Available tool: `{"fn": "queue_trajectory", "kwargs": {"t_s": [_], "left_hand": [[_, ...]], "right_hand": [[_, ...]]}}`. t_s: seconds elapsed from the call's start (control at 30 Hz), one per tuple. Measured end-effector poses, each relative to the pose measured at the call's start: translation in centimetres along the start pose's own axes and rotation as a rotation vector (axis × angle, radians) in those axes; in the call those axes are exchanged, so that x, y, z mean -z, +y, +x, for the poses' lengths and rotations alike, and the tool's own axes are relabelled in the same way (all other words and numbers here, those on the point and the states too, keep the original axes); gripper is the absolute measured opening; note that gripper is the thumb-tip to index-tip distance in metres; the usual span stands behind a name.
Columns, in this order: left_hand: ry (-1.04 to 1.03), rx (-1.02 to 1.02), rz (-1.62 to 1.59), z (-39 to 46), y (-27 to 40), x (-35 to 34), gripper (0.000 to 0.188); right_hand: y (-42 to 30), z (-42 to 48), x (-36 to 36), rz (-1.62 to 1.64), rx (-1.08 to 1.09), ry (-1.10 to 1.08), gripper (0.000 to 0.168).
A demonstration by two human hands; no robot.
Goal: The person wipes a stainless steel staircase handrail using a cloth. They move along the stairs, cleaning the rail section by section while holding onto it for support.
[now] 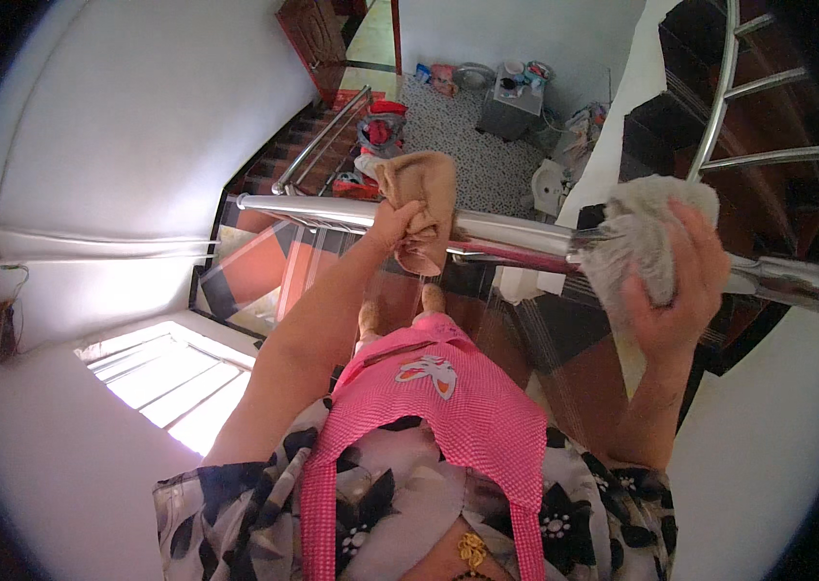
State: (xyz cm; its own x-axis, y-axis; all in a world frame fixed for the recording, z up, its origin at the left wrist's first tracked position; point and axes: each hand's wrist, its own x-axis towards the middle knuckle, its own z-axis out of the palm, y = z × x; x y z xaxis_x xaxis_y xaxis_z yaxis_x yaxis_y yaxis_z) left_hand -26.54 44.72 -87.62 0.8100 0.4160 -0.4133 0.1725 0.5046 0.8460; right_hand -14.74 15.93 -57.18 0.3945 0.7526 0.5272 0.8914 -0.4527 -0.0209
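A shiny metal handrail crosses in front of me at about waist height. My left hand grips a folded tan cloth, which lies over the rail left of its middle. Farther right, my right hand is pressed over a crumpled grey-white cloth that covers part of the rail. The fingers of that hand are spread over the cloth and its palm is hidden. Between the two cloths a length of bare rail shows.
Below the rail lies a pebble-patterned floor with a grey cabinet, a white washbasin and a basket of red items. Stairs with a curved metal banister rise at right. A barred window is at left.
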Motion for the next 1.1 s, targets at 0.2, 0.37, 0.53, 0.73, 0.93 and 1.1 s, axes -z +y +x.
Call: {"fn": "queue_trajectory", "kwargs": {"t_s": [0.2, 0.37, 0.53, 0.73, 0.93, 1.1], "left_hand": [[-0.235, -0.036, -0.070, 0.9, -1.4, 1.8, 0.045], [-0.370, -0.280, 0.222, 3.2, -2.9, 4.1, 0.049], [-0.438, -0.299, 0.128, 2.8, -2.5, 4.3, 0.050], [-0.442, -0.299, 0.287, 3.3, -1.9, 7.0, 0.054], [-0.544, -0.170, 0.135, 4.9, -1.9, 7.4, 0.054], [-0.462, -0.007, 0.124, 6.7, -1.5, 12.3, 0.045]], "right_hand": [[-0.9, -0.6, -1.9, -0.122, -0.177, 0.251, 0.041], [0.8, -1.3, -4.3, -0.436, -0.524, 0.406, 0.041], [-0.5, -0.4, -3.6, -0.513, -0.339, 0.352, 0.045], [-4.8, 0.3, -6.5, -0.918, 0.116, 0.312, 0.040], [-6.3, -6.0, -15.5, -0.552, -0.010, -0.053, 0.043], [-8.7, -6.9, -16.5, -0.457, -0.112, -0.055, 0.048]]}}
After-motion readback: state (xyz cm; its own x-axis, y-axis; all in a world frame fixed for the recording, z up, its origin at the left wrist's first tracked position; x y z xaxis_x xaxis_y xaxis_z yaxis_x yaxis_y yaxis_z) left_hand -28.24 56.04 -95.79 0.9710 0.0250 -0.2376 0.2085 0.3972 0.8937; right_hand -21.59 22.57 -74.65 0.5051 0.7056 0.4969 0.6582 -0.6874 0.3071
